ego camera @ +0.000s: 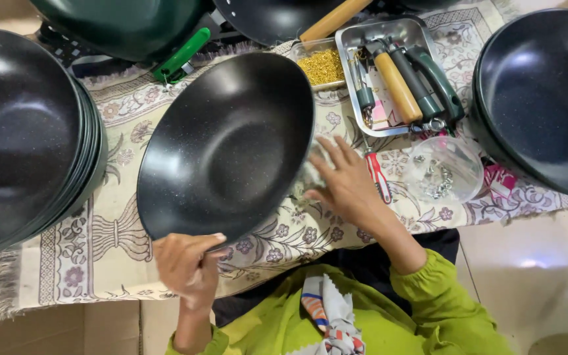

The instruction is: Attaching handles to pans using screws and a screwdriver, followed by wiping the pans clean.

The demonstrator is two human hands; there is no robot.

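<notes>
A black non-stick wok pan without a handle rests on a patterned floral cloth in the middle. My left hand grips its near rim, thumb over the edge. My right hand lies flat with fingers spread on the cloth, just right of the pan's rim, holding nothing. A red-handled screwdriver lies beside my right hand. A clear round plastic tub with small metal screws or nuts stands further right.
A stack of black pans is at the left, another at the right. A steel tray holds pan handles and tools, next to a small box of gold-coloured bits. A green pan with a green handle sits at the back.
</notes>
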